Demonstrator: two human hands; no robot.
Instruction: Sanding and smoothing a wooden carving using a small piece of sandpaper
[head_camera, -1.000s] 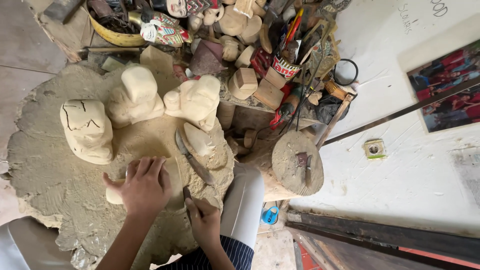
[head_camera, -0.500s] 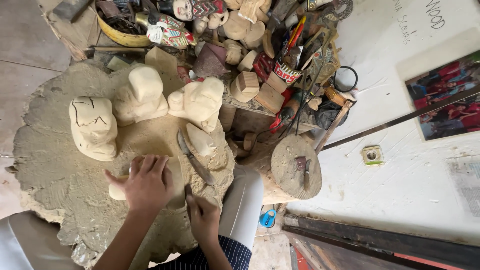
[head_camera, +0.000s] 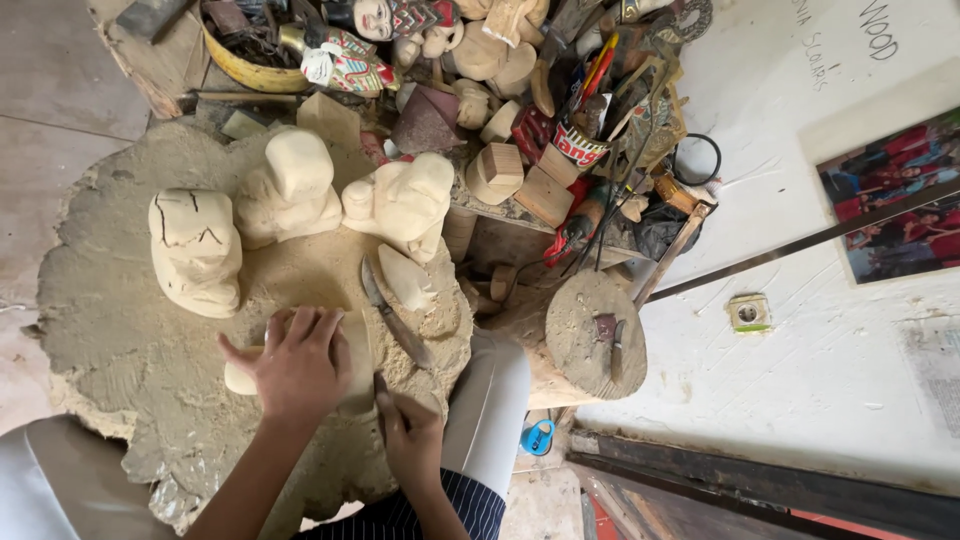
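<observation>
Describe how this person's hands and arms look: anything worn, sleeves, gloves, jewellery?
Both hands are bare: no gloves on the left hand or the right hand, and no rings, watch or bracelets visible. Both forearms are uncovered as far as they show. A dark sleeve with thin pale stripes appears near the right elbow.
</observation>
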